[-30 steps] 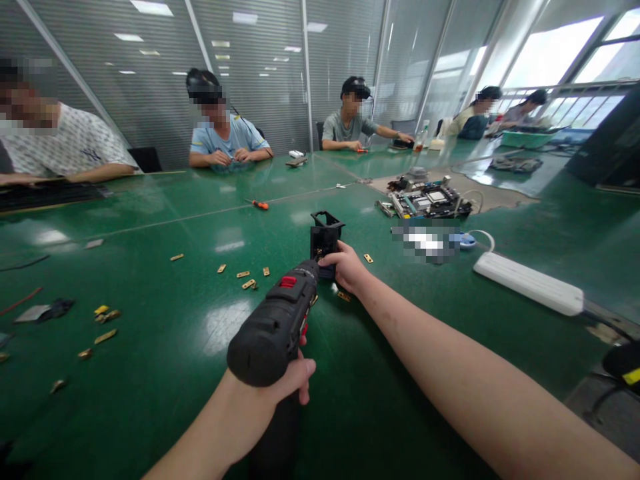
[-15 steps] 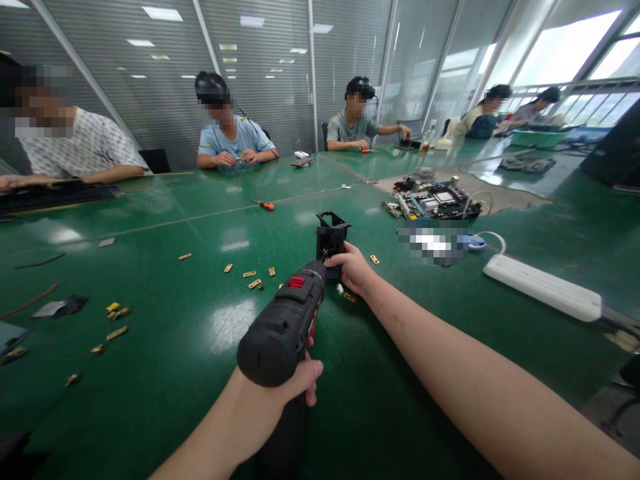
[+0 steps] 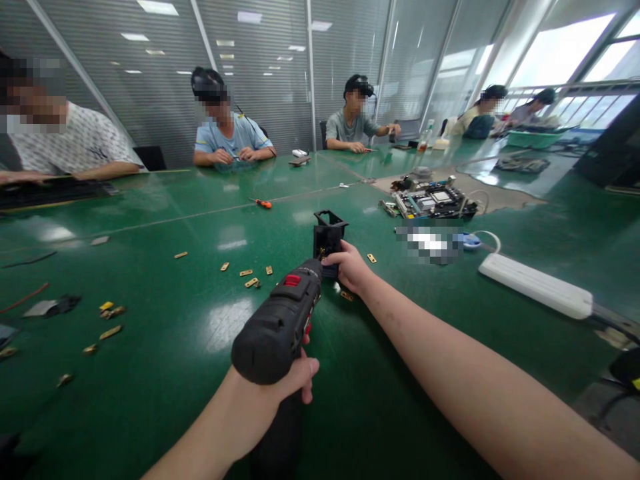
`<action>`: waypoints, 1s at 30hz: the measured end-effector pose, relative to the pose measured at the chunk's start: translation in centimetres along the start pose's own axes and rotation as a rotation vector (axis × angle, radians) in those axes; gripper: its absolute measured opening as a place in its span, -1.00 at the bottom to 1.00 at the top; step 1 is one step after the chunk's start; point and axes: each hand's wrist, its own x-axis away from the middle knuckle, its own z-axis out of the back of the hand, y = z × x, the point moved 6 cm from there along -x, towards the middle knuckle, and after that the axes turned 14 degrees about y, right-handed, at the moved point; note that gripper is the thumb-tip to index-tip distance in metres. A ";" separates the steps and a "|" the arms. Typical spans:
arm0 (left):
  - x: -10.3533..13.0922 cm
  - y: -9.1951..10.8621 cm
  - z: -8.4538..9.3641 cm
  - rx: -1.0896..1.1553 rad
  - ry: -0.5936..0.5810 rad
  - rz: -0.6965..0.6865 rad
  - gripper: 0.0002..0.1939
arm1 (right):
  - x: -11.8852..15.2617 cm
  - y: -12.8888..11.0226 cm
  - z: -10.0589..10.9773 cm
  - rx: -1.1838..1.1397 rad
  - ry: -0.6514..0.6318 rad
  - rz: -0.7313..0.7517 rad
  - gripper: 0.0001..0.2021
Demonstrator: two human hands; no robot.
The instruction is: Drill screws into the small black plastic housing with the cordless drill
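My left hand (image 3: 295, 380) is wrapped round the grip of a black cordless drill (image 3: 277, 327) with a red switch on top. The drill points away from me, and its chuck ends close against a black plastic housing (image 3: 327, 240). My right hand (image 3: 353, 267) grips that housing from the right, with fingers across its near side. Brass-coloured bits show inside the housing, beside the drill's tip; the exact contact there is hidden. Small brass plates (image 3: 251, 283) with holes lie on the green table (image 3: 200, 373) left of the housing, and one brass plate (image 3: 371, 258) lies to its right.
An orange screwdriver (image 3: 263, 203) lies farther back. To the right are a circuit board (image 3: 435, 200) and a white power strip (image 3: 535, 287). Scraps and brass pieces (image 3: 111, 332) are scattered at left. Several people (image 3: 233, 137) sit along the table's far side.
The whole view has shifted slightly; the drill and housing keep about the same position to each other. Across the table, a co-worker's hand has lifted a dark object.
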 end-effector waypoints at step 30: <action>-0.2 -0.4 0.2 -0.070 -0.040 -0.003 -0.80 | 0.3 -0.4 -0.3 0.010 0.007 0.013 -0.58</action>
